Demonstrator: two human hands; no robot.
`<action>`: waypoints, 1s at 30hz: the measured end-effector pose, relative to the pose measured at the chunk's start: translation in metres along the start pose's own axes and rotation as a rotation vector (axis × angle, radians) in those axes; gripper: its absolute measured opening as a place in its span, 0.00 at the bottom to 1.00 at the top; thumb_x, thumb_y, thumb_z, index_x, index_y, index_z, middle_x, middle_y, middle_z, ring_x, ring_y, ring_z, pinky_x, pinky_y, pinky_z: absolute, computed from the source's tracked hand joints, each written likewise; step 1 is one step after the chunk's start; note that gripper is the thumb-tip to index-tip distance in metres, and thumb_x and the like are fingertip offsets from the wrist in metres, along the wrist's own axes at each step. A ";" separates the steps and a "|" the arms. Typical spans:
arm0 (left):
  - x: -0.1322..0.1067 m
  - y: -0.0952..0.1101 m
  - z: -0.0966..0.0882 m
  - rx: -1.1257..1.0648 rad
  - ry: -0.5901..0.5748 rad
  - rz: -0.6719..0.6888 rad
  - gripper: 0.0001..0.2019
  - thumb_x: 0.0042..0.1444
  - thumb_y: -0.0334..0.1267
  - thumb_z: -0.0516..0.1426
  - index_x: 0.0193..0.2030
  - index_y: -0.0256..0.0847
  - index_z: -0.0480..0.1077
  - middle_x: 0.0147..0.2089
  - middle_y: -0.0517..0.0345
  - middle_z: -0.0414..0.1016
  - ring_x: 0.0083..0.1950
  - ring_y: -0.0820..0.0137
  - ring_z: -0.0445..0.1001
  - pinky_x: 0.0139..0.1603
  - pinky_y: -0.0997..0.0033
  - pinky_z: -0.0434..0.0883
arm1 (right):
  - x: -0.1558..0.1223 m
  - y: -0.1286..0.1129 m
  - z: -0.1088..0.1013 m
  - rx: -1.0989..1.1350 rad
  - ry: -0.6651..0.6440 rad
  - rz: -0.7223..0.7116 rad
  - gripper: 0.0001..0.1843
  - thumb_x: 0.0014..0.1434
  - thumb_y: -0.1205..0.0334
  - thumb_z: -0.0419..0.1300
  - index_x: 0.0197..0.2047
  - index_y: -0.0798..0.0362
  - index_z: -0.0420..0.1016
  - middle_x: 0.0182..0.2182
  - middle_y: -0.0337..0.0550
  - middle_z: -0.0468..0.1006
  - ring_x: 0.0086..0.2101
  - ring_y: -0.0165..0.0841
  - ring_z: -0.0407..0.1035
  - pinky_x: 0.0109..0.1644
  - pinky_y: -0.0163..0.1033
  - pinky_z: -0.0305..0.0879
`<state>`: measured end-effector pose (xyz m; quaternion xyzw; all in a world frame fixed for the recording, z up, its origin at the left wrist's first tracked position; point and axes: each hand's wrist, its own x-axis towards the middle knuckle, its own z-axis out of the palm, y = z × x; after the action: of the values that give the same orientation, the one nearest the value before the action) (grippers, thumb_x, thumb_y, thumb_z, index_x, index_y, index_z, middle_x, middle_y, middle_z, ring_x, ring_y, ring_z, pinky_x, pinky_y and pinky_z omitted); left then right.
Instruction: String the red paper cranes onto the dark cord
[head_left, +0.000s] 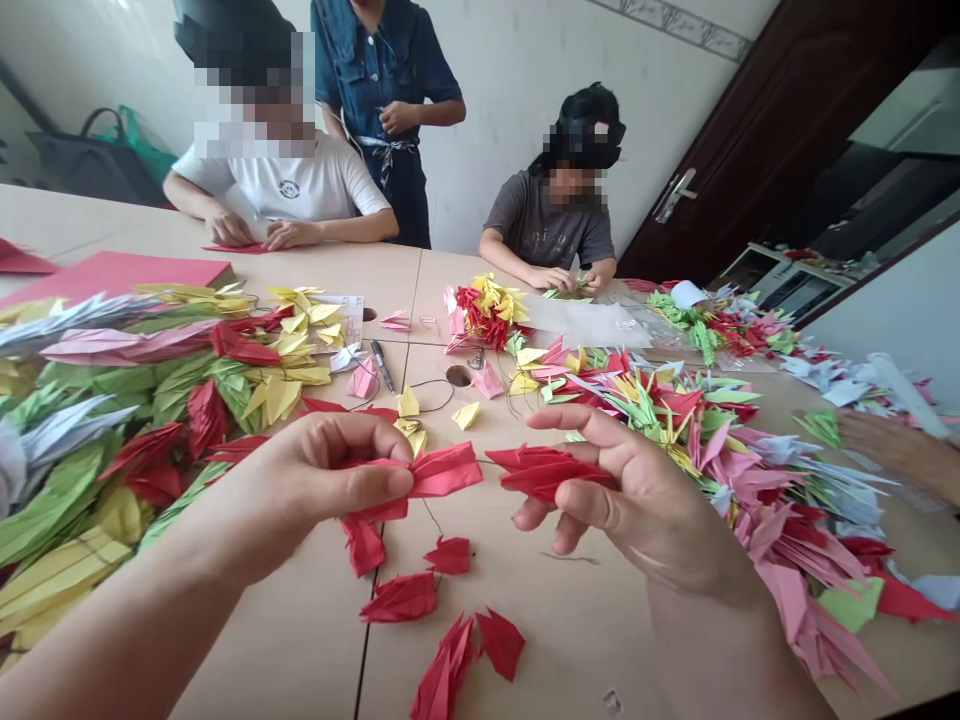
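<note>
My left hand (322, 485) pinches a red origami crane (444, 472) between thumb and fingers. My right hand (645, 505) grips a second red origami crane (544, 472) by its tip, a short gap from the first. Dark thread runs from the cranes down to several more red cranes (448, 665) lying on the tan table (555, 630) below my hands. A large heap of coloured paper cranes (780, 500) lies just beyond my right hand, and another (127, 420) lies beyond my left.
Two seated people, one in a white shirt (277, 185) and one in a grey shirt (551, 220), work at the far side of the table. A person in denim (382, 100) stands behind them. Another person's hand (892, 450) enters at right. A black pen (382, 365) lies mid-table.
</note>
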<state>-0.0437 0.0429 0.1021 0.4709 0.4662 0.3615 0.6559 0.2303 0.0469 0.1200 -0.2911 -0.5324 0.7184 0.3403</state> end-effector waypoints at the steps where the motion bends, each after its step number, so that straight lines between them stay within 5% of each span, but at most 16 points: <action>1: 0.000 0.000 0.000 0.000 0.014 -0.005 0.13 0.44 0.46 0.71 0.27 0.41 0.76 0.23 0.62 0.75 0.25 0.77 0.68 0.25 0.83 0.64 | -0.001 -0.001 0.001 -0.008 0.020 -0.015 0.18 0.63 0.65 0.66 0.54 0.43 0.71 0.40 0.37 0.82 0.38 0.27 0.81 0.35 0.25 0.77; 4: 0.001 0.002 0.002 0.019 0.030 -0.018 0.15 0.43 0.47 0.72 0.26 0.40 0.76 0.24 0.61 0.75 0.25 0.75 0.69 0.25 0.80 0.65 | -0.003 -0.005 0.002 -0.081 0.088 -0.076 0.17 0.60 0.69 0.67 0.51 0.45 0.74 0.45 0.37 0.80 0.40 0.26 0.80 0.37 0.25 0.78; 10: 0.002 -0.002 0.004 0.073 0.039 -0.002 0.13 0.47 0.48 0.69 0.30 0.42 0.76 0.24 0.62 0.73 0.25 0.74 0.69 0.24 0.80 0.65 | -0.005 -0.002 0.010 -0.124 0.212 -0.165 0.10 0.60 0.65 0.68 0.44 0.49 0.74 0.34 0.36 0.82 0.32 0.26 0.80 0.32 0.26 0.77; 18: -0.002 -0.015 0.022 0.115 -0.167 -0.027 0.15 0.52 0.51 0.66 0.33 0.41 0.72 0.24 0.64 0.70 0.24 0.75 0.65 0.26 0.77 0.63 | 0.001 0.010 0.026 -0.493 0.437 -0.254 0.08 0.58 0.64 0.67 0.42 0.50 0.75 0.27 0.34 0.77 0.25 0.25 0.73 0.28 0.28 0.73; 30: 0.000 -0.014 0.025 0.012 -0.126 -0.010 0.17 0.52 0.52 0.67 0.34 0.41 0.71 0.24 0.64 0.70 0.22 0.77 0.64 0.23 0.78 0.60 | -0.003 0.003 0.019 -0.359 0.285 -0.211 0.05 0.60 0.64 0.68 0.40 0.48 0.78 0.30 0.35 0.80 0.27 0.23 0.73 0.30 0.26 0.73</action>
<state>-0.0196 0.0320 0.0917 0.4944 0.4286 0.3250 0.6829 0.2168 0.0334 0.1225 -0.3880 -0.6257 0.5243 0.4279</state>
